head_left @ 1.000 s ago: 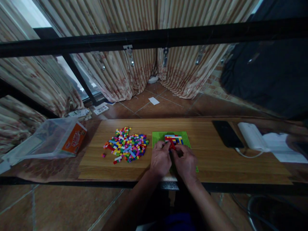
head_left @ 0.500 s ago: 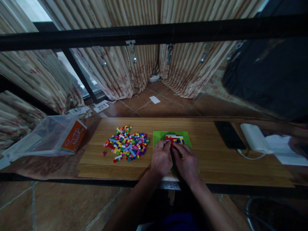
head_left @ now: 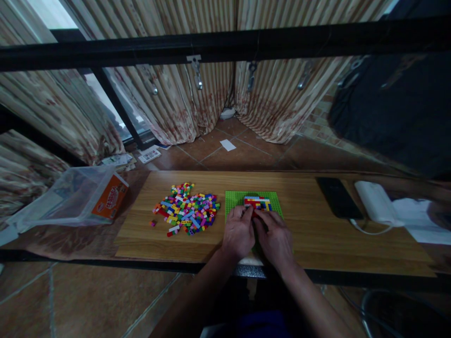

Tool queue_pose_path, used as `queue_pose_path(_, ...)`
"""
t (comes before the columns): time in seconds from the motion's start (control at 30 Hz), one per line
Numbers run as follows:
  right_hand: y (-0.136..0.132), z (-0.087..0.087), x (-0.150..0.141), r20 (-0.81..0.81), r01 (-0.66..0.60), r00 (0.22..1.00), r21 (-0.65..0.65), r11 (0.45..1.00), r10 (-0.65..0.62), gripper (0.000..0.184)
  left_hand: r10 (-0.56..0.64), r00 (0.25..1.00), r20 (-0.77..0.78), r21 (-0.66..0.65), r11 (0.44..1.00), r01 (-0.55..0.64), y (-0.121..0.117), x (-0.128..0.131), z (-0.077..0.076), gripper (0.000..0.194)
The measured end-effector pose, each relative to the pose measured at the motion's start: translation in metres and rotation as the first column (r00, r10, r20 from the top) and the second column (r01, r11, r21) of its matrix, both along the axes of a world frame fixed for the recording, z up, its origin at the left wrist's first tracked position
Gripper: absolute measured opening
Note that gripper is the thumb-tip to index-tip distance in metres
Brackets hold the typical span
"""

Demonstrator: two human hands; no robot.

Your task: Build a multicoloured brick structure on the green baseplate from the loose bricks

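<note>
Both my hands meet over the green baseplate (head_left: 232, 197) on the wooden board. A low structure of red, white, yellow and blue toy bricks (head_left: 259, 202) stands on the plate, just beyond my fingertips. My left hand (head_left: 239, 232) has its fingers bent and closed at the near left side of the structure. My right hand (head_left: 276, 237) is closed beside it, thumb and fingers together at a small red brick (head_left: 254, 214). My fingers largely cover that brick, so which hand grips it is hard to see. The near part of the plate is hidden under my hands.
A loose pile of colourful bricks (head_left: 190, 211) lies left of the plate, with one small brick (head_left: 152, 223) apart. A clear plastic box (head_left: 70, 197) stands at far left. Rightward are a black phone (head_left: 338, 197), a white power bank (head_left: 375, 202) with a cable, and paper (head_left: 419, 218).
The view has shifted very slightly. My hands stay together at the brick structure, with hardly any visible movement of the fingers.
</note>
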State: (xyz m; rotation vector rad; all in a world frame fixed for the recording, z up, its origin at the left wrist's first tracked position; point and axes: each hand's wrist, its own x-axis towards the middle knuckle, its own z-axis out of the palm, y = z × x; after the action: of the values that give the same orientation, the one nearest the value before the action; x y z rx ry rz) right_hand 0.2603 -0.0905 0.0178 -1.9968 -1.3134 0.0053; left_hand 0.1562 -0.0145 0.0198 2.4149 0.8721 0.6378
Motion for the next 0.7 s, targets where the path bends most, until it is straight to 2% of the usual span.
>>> queue_pose_path(0.27, 0.007, 0.009, -0.008, 0.124, 0.122, 0.986, -0.064, 0.991, -0.113, 0.030, 0.000, 1.000, 0.026, -0.059, 0.998, 0.001, 0.000, 0.000, 0.000, 0.042)
queue_pose_path(0.47, 0.008, 0.003, -0.007, 0.158, 0.165, 0.974, -0.002, 0.986, -0.163, 0.032, -0.014, 1.000, 0.016, -0.044, 0.999, 0.015, -0.004, -0.008, -0.001, 0.047)
queue_pose_path(0.57, 0.005, 0.003, -0.006, 0.149, 0.144, 0.977, 0.077, 0.987, -0.154, 0.033, 0.021, 0.999, 0.045, -0.036, 0.999, -0.019, -0.006, -0.022, 0.000, 0.046)
queue_pose_path(0.7, -0.003, 0.008, -0.023, 0.093, 0.005, 0.996, 0.113, 0.994, -0.015, 0.031, 0.165, 0.977, 0.134, -0.074, 0.985, -0.156, -0.006, -0.063, 0.006, 0.038)
